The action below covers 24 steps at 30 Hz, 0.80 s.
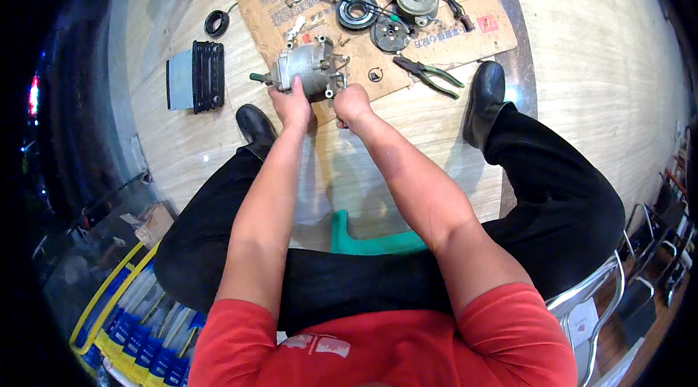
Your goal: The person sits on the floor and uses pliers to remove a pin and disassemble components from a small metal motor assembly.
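Observation:
A silver-grey metal compressor (305, 69) with bolt lugs round its body lies on its side on the flattened cardboard (436, 53). My left hand (291, 105) is closed on its near left end, the thumb laid on top of the casing. Beside its right end, my right hand (352, 105) is wrapped round a slim L-shaped metal wrench (342, 82). The bent end of this tool shows at the compressor's edge; most of it is hidden in my fist. A green-tipped part (257, 77) sticks out from the compressor's left side.
Green-handled pliers (430, 76) lie right of the compressor. Beyond are a pulley ring (356, 10), a round plate (391, 34) and another motor-like part (416, 0). A black-and-grey box-shaped unit (207, 77) and a black ring (217, 23) are at left. My boots flank the work.

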Motion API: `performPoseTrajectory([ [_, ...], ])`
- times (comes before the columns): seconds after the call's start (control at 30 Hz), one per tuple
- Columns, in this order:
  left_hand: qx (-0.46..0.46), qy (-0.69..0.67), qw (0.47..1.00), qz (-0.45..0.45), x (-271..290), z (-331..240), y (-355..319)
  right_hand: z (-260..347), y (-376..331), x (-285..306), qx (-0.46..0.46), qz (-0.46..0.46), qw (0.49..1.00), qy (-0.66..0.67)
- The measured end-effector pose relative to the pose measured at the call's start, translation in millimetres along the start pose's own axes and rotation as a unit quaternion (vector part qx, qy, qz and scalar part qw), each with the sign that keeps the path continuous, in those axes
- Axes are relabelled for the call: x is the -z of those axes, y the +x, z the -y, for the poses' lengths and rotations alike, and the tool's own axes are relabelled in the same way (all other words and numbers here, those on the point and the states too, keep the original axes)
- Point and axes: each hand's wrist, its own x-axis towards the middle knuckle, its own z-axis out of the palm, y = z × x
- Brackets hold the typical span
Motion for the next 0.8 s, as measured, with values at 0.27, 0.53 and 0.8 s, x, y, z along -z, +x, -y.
performPoseTrajectory([
  [0.27,-0.431,0.245,0.868,-0.019,-3,-16,-42,-20,5,-7,0.127,-0.083,0.985,-0.082],
  [0.53,-0.294,0.403,0.864,0.074,-17,-66,36,-29,-10,-16,0.11,-0.13,0.983,-0.072],
  [0.8,-0.254,0.429,0.866,0.039,-31,-68,31,-28,-16,-7,0.081,-0.109,0.972,-0.193],
])
